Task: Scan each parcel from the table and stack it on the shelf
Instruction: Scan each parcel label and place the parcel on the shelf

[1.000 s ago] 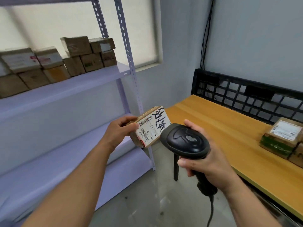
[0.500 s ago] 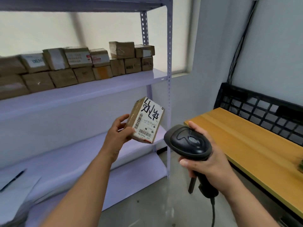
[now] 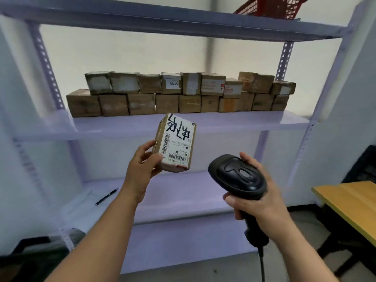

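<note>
Brown cardboard parcel (image 3: 176, 143), white barcoded face, black scrawl | left hand (image 3: 142, 165) grips it | right hand (image 3: 260, 202) grips scanner (image 3: 238, 174)

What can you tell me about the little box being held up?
The parcel is a small brown cardboard box with a white label facing the viewer: barcodes, fine print and big black handwritten marks. It is upright, slightly tilted, in the air before the shelf, gripped at its lower left by the left hand.

Bare forearms (image 3: 101, 231), left hand (image 3: 142, 167), right hand (image 3: 260, 204)
</note>
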Demonstrator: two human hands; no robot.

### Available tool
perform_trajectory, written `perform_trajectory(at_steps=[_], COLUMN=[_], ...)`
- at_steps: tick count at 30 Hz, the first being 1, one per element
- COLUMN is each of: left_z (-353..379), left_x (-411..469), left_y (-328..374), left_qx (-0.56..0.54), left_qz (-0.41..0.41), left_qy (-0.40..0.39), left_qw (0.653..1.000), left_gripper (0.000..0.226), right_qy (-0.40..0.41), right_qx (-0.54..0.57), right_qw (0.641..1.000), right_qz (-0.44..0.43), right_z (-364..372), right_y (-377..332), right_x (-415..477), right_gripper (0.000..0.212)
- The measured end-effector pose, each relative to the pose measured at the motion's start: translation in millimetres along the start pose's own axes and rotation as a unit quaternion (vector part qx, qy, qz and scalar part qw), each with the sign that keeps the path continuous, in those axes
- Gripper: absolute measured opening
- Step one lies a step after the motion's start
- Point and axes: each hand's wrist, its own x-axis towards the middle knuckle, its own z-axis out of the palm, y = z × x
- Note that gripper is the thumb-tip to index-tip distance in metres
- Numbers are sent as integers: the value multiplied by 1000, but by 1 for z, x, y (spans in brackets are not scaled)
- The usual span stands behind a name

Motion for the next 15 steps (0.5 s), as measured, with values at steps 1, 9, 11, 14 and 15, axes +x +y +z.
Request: perform_trajectory(at_steps=[1, 9, 11, 14, 15], left_z=[-17, -106, -122, -142, -148], left_x=[2, 17, 21, 32, 37], left_y=[4, 18, 20, 24, 26], left_qx=[3, 13, 14, 18, 21], left_qz=[3, 19, 25, 31, 32], left_qy=[17, 118, 146, 191, 204], left_qw=[1000, 993, 989, 981, 978], left_gripper=[30, 31, 32, 30, 30], right_qy=[-9, -73, -96, -118, -122], right_qx=[3, -4, 0, 12, 17], right_qw=[1000, 997, 995, 993, 992], right_qz=[2, -19, -25, -25, -25], right_z=[15, 91, 106, 123, 128], right_y=[0, -2, 1, 8, 11], right_x=[7, 55, 69, 90, 98], right_gripper=[90, 88, 90, 94, 95])
